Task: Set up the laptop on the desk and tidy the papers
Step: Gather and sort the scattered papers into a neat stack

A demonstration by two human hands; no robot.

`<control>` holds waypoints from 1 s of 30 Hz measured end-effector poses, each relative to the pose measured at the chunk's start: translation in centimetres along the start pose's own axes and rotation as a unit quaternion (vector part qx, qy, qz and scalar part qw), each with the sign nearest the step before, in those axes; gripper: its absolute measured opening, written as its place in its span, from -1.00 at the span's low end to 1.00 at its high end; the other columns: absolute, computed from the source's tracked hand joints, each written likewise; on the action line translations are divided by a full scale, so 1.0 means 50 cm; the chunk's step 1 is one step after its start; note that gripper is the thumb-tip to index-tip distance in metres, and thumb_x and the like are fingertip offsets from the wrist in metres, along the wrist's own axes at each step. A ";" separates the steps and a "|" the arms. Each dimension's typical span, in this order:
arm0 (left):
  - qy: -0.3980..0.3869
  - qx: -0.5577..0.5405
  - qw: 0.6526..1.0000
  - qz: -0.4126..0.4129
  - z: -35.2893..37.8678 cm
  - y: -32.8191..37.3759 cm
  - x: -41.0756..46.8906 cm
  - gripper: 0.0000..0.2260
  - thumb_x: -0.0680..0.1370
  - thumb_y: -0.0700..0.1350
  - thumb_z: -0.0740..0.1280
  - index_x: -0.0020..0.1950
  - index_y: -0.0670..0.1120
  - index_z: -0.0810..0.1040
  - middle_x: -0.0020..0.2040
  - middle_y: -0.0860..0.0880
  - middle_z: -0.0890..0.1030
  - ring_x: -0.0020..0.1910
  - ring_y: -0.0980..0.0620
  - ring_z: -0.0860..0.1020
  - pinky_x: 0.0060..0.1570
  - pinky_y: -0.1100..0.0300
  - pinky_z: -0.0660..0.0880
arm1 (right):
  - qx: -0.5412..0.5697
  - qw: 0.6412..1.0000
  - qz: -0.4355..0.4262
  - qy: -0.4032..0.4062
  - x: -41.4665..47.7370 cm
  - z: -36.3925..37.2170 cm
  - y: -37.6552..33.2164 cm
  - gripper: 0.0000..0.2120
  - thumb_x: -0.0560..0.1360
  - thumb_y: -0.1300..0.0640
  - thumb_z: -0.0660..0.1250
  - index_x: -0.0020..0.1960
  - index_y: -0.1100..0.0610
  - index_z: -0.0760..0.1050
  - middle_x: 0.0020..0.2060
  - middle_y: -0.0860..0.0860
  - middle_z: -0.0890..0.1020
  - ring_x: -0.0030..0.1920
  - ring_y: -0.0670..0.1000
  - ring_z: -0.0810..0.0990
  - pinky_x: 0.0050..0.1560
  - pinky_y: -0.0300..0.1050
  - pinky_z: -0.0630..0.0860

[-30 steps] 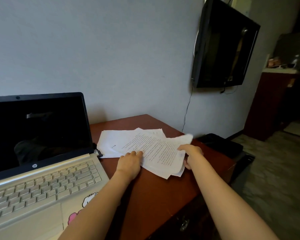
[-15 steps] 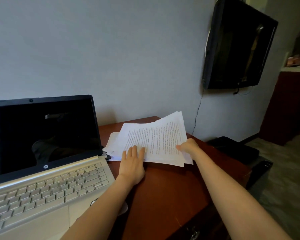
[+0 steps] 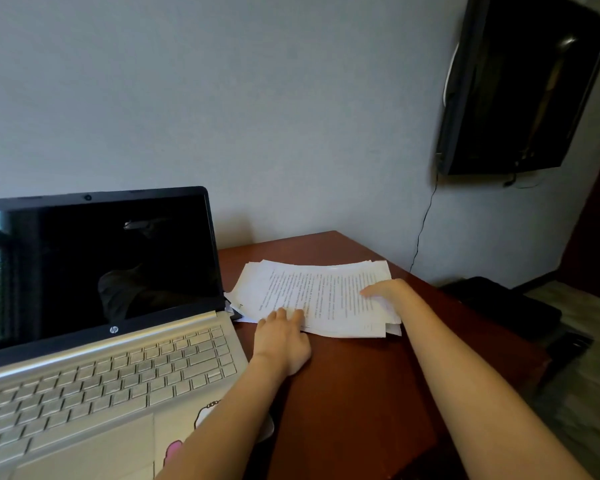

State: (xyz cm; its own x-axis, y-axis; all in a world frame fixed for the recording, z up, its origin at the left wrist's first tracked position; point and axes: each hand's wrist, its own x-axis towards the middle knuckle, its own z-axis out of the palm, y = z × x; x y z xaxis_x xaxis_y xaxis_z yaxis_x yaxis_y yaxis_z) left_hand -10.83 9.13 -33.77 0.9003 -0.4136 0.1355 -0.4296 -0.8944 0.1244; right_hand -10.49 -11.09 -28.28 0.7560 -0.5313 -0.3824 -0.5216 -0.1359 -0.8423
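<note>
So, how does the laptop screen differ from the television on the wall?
The laptop stands open on the desk; the television hangs on the wall. The laptop screen mirrors a window at its left edge; the television shows only a faint streak. The laptop has a silver keyboard base; the television is all black. Both screens are dark.
</note>
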 end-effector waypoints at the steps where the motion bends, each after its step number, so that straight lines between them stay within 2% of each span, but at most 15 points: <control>1: 0.002 -0.002 1.000 0.001 0.000 0.000 0.000 -0.60 0.58 -0.04 0.05 0.42 -0.06 0.25 0.31 -0.13 0.40 0.29 -0.11 0.37 0.30 0.04 0.29 | 0.000 1.000 -0.008 -0.008 -0.004 0.003 0.005 -0.62 0.44 0.33 0.39 0.24 0.32 0.43 0.15 0.16 0.56 0.19 0.21 0.53 -0.12 0.05 0.53; 4: 0.004 -0.001 1.000 0.000 0.001 0.001 0.001 -0.61 0.58 -0.04 0.05 0.41 -0.05 0.26 0.31 -0.13 0.40 0.28 -0.11 0.38 0.29 0.04 0.29 | -0.016 0.999 -0.045 0.006 -0.017 0.011 0.017 -0.64 0.45 0.36 0.37 0.24 0.34 0.43 0.20 0.20 0.54 0.22 0.22 0.51 0.05 0.05 0.48; 7: 0.004 -0.010 1.000 0.006 -0.001 0.002 -0.001 -0.61 0.59 -0.05 0.05 0.43 -0.03 0.23 0.34 -0.14 0.37 0.29 -0.13 0.38 0.29 0.04 0.27 | 0.030 0.997 -0.064 0.024 -0.035 0.001 0.033 -0.67 0.47 0.33 0.36 0.22 0.32 0.44 0.21 0.21 0.54 0.21 0.23 0.51 0.00 0.04 0.44; 9: 0.000 -0.048 0.999 0.009 -0.006 0.002 0.000 -0.58 0.59 -0.08 0.07 0.47 -0.03 0.17 0.39 -0.14 0.32 0.32 -0.14 0.36 0.31 0.03 0.28 | 0.074 0.993 -0.079 0.037 -0.045 -0.018 0.049 -0.67 0.47 0.34 0.36 0.22 0.32 0.45 0.21 0.21 0.55 0.21 0.23 0.52 0.00 0.03 0.45; 11: 0.006 -0.141 0.990 -0.012 -0.014 0.005 0.004 -0.53 0.58 -0.12 0.11 0.49 -0.04 0.13 0.43 -0.14 0.26 0.33 -0.17 0.36 0.29 0.01 0.32 | 0.118 0.988 -0.092 0.050 -0.053 -0.043 0.067 -0.68 0.45 0.36 0.38 0.20 0.32 0.48 0.19 0.22 0.56 0.18 0.22 0.54 0.04 0.04 0.48; 13: 0.049 -0.257 0.964 -0.055 -0.029 0.002 0.016 -0.50 0.57 -0.14 0.17 0.49 -0.08 0.12 0.46 -0.16 0.21 0.37 -0.18 0.33 0.32 -0.01 0.30 | 0.156 0.981 -0.107 0.052 -0.061 -0.072 0.085 -0.70 0.44 0.37 0.38 0.17 0.30 0.49 0.18 0.22 0.57 0.15 0.23 0.55 0.07 0.09 0.50; 16: 0.109 -0.375 0.913 -0.119 -0.054 -0.014 0.044 -0.39 0.53 -0.11 0.30 0.50 -0.15 0.09 0.47 -0.17 0.20 0.40 -0.17 0.29 0.36 -0.02 0.30 | 0.195 0.972 -0.123 0.051 -0.085 -0.115 0.102 -0.72 0.46 0.38 0.36 0.16 0.33 0.48 0.12 0.23 0.57 0.02 0.20 0.55 -0.01 0.11 0.48; 19: 0.079 -0.475 0.862 -0.156 -0.077 -0.023 0.064 -0.25 0.51 -0.13 0.36 0.52 -0.18 -0.05 0.50 -0.19 0.15 0.42 -0.20 0.27 0.37 -0.03 0.28 | 0.222 0.962 -0.149 0.054 -0.102 -0.148 0.112 -0.69 0.44 0.38 0.38 0.17 0.35 0.49 0.13 0.26 0.57 -0.01 0.15 0.54 0.00 0.09 0.49; 21: 0.038 -0.544 0.823 -0.158 -0.087 -0.020 0.072 -0.22 0.52 -0.14 0.37 0.52 -0.18 -0.12 0.48 -0.18 0.20 0.37 -0.21 0.34 0.31 -0.03 0.32 | 0.228 0.958 -0.166 0.054 -0.109 -0.164 0.116 -0.66 0.43 0.36 0.39 0.19 0.33 0.49 0.15 0.25 0.57 -0.01 0.14 0.55 0.05 0.07 0.49; 23: 0.025 -0.583 0.800 -0.137 -0.098 -0.022 0.078 -0.27 0.50 -0.15 0.39 0.51 -0.20 0.01 0.40 -0.12 0.32 0.30 -0.18 0.43 0.22 -0.01 0.39 | 0.236 0.954 -0.179 0.049 -0.115 -0.176 0.117 -0.65 0.43 0.37 0.39 0.21 0.32 0.48 0.16 0.24 0.57 -0.08 0.10 0.57 0.04 0.03 0.48; 26: 0.076 -0.586 0.802 -0.087 -0.118 -0.035 0.081 -0.56 0.47 -0.21 0.41 0.31 -0.23 0.40 0.23 -0.13 0.53 0.11 -0.13 0.55 0.05 0.04 0.50 | 0.248 0.948 -0.197 0.041 -0.121 -0.186 0.110 -0.63 0.43 0.36 0.39 0.23 0.32 0.47 0.16 0.21 0.57 -0.16 0.00 0.57 0.03 -0.03 0.46; 28: 0.114 -0.611 0.779 -0.083 -0.135 -0.045 0.074 -0.67 0.48 -0.24 0.39 0.23 -0.22 0.47 0.14 -0.13 0.57 0.06 -0.13 0.57 0.01 0.04 0.51 | 0.238 0.949 -0.203 0.046 -0.123 -0.185 0.100 -0.61 0.43 0.34 0.41 0.23 0.30 0.47 0.16 0.19 0.57 -0.07 0.05 0.56 0.04 -0.06 0.46; 30: 0.128 -0.633 0.762 -0.053 -0.146 -0.055 0.067 -0.72 0.51 -0.24 0.36 0.21 -0.19 0.49 0.13 -0.13 0.58 0.05 -0.14 0.58 0.02 0.01 0.53 | 0.228 0.947 -0.217 0.060 -0.124 -0.176 0.087 -0.62 0.41 0.34 0.42 0.22 0.30 0.48 0.17 0.19 0.57 0.02 0.09 0.55 0.03 -0.07 0.46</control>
State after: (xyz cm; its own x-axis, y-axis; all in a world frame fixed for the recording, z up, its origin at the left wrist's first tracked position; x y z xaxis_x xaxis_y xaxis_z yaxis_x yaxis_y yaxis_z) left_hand -7.14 11.45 -26.47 0.9614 -0.1580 0.2254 -0.2240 0.0267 0.9742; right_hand -20.95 -15.76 -26.23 0.7957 -0.6026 0.0607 0.0740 -0.0027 -0.9973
